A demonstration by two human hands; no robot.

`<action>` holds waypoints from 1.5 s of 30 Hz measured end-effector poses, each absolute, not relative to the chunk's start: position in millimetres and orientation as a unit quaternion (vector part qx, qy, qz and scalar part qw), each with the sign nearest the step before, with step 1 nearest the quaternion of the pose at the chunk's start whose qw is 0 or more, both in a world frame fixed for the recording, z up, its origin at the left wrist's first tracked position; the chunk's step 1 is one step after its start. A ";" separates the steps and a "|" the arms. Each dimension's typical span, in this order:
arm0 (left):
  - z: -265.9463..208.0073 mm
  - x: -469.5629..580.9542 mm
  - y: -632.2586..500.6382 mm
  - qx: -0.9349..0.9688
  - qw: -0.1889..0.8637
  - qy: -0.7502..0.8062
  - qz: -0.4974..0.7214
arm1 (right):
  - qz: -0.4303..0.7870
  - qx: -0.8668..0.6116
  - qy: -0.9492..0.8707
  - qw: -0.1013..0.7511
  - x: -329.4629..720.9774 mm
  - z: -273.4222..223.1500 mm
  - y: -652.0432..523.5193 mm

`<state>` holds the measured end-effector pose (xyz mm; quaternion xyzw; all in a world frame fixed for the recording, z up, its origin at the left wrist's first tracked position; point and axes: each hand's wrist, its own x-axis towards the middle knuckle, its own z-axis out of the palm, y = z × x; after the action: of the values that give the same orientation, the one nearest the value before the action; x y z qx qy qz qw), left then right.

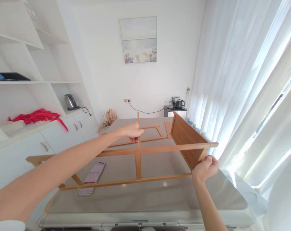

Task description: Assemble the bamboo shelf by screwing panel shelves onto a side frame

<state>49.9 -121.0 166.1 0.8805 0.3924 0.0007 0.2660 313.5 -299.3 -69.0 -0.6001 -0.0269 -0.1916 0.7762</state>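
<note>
A partly assembled wooden frame (164, 149) of thin slats stands on its side on the grey table. My left hand (133, 131) reaches over it, fingers wrapped round an upright wooden slat (138, 118) behind the long front rail. On the right, a brown wooden panel (187, 136) stands on edge against the frame's end. My right hand (205, 169) is closed at the panel's near lower corner, thumb and fingers pinched together. Any small part between those fingertips is hidden. Further back on the table lies another slatted wooden frame (157, 128), flat.
A phone (94, 173) showing a timer lies on the grey table (126, 202), partly behind the frame's lower rail. Along the left are white shelves (37, 82) with a kettle (70, 102) and red cloth (37, 116). Curtains (222, 80) hang at the right.
</note>
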 end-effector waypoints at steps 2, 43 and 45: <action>183.5 64.0 -111.8 0.883 0.273 0.382 0.005 | -0.194 -0.596 -0.034 0.778 325.7 -55.0 -288.7; 116.8 200.5 -24.3 0.821 0.389 0.417 0.039 | -0.204 -0.673 -0.001 0.710 499.4 -92.6 -166.0; 127.2 179.3 -30.8 0.823 0.410 0.393 0.023 | -0.192 -0.688 -0.019 0.700 500.4 -90.7 -172.8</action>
<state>179.3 -30.8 127.2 0.8226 0.3931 0.0232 0.4102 500.4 -172.8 -90.7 -0.6877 -0.0190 -0.1917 0.7000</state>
